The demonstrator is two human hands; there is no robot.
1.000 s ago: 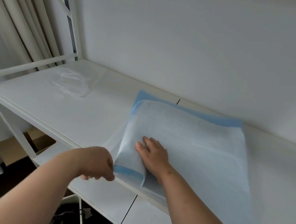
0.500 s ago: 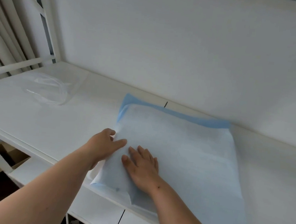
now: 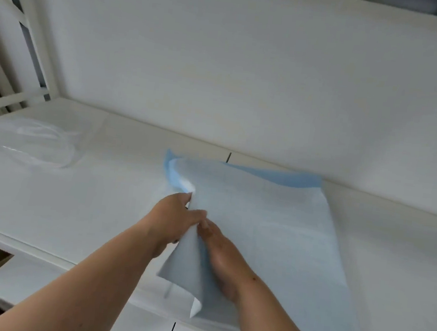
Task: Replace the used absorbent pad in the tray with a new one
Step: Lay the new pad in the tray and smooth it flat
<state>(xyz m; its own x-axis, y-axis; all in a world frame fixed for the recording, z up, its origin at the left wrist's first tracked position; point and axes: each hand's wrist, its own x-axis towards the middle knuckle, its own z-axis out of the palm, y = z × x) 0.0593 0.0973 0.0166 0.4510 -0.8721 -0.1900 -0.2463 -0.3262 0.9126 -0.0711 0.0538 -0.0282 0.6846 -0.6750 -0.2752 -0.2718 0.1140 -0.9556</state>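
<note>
Pad (image 3: 273,225) lying across white shelf (image 3: 73,204), blue edge at 12 o'clock. Left hand (image 3: 176,220) pinching its raised 9 o'clock edge; right hand (image 3: 219,249) pressing flat, fingers extended, under lifted flap. Clear plastic bag (image 3: 41,146) at 10 o'clock, well apart.

free: bare white shelf top (image 3: 86,205) left of the big light-blue soft pad (image 3: 273,225) | blocked: crumpled clear plastic bag (image 3: 41,144) far left, white wall (image 3: 248,74) behind
</note>
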